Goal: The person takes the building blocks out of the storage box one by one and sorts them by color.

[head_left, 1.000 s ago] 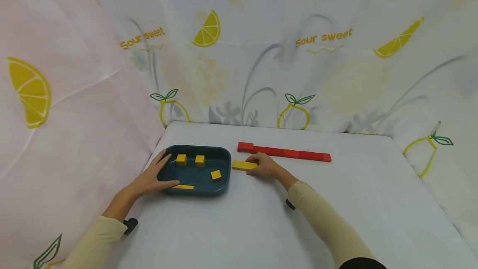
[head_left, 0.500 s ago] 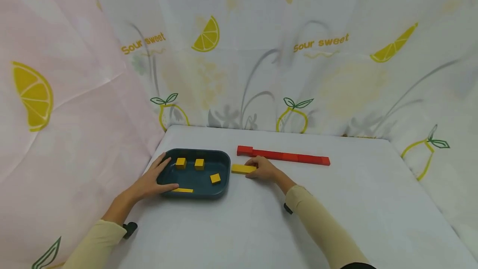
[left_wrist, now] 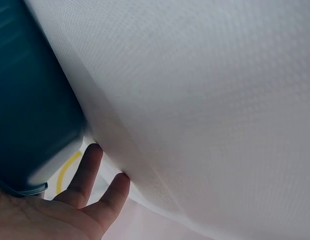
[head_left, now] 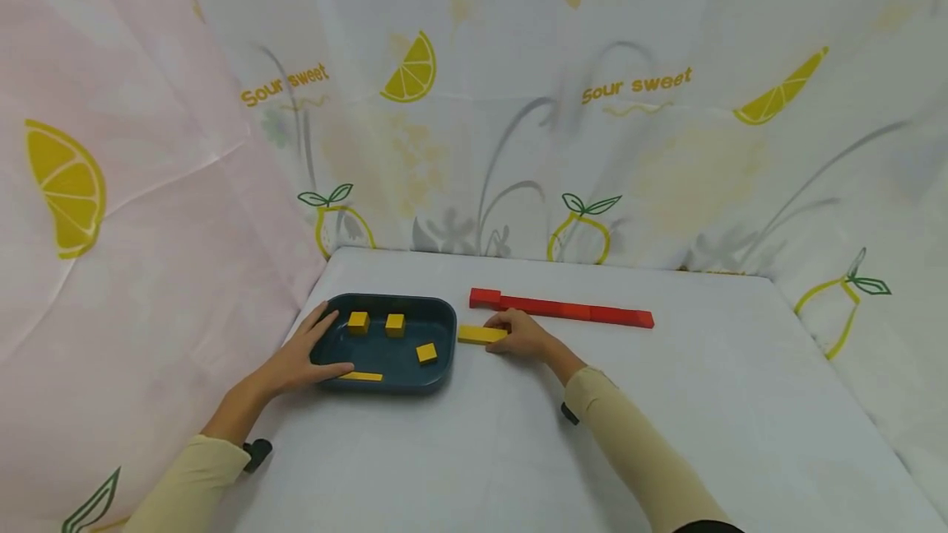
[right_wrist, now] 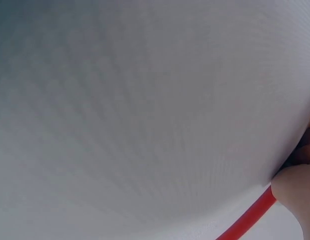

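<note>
find blue-green tray at left on white table, long sides running left to right. see left hand at tray's left end: grip spread, with thumb over near rim and fingers at far left rim. in left wrist view, note two straight fingers beside tray's outer wall.

count three cubes inside tray: far left yellow cube, far middle yellow cube, well apart from near right yellow cube, set slightly askew. also see thin yellow strip along near wall, partly hidden by left thumb.

find yellow bar just right of tray, lying left to right, with left end close to tray's right wall; cannot tell if touching. note pinch by right hand on bar's right end, with thumb on near side. in right wrist view, catch only part of same hand at frame edge; cannot read fingertips there.

beyond yellow bar, see red row, slanting slightly nearer toward right, with bulkier red block at left end. at far side, see pale fabric with lemon slices and "sour sweet" lettering.
</note>
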Demonstrator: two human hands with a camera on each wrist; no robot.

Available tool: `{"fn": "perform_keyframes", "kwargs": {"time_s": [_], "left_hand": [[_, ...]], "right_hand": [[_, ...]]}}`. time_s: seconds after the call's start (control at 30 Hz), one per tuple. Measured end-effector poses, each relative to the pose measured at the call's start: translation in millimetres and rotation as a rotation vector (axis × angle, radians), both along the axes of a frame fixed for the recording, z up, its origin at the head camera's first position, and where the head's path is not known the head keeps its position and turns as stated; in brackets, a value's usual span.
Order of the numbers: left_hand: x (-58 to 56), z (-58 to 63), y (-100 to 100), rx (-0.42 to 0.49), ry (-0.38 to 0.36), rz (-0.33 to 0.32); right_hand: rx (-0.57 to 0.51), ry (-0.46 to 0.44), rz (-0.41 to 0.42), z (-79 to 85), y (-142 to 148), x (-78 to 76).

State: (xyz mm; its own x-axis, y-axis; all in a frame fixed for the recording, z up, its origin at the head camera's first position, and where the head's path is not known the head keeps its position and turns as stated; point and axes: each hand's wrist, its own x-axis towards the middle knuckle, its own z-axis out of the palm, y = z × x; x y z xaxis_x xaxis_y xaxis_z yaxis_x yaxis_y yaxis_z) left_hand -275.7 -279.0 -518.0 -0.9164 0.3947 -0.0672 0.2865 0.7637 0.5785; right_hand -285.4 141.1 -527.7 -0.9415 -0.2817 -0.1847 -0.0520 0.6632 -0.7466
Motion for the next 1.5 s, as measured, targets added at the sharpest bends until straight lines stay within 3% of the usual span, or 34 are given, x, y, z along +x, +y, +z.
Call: {"fn": "perform_keyframes", "kwargs": {"time_s": [0.3,0.67,1.5], "left_hand": [[0.4,4.0,1.3,0.000,0.003,-0.001],[-0.7,-1.7,0.6,0.013,0.004,-0.008],[-1.9,-2.6,-2.1,0.001,-0.001,0.000]], "right_hand": [[0.011,-0.003,-0.001,-5.1,2.2,-4.3],[0.009,-0.002,0.001,-7.5,2.8,-4.9],[0.003,-0.008,0.008,-8.1,0.9,-5.8]]}}
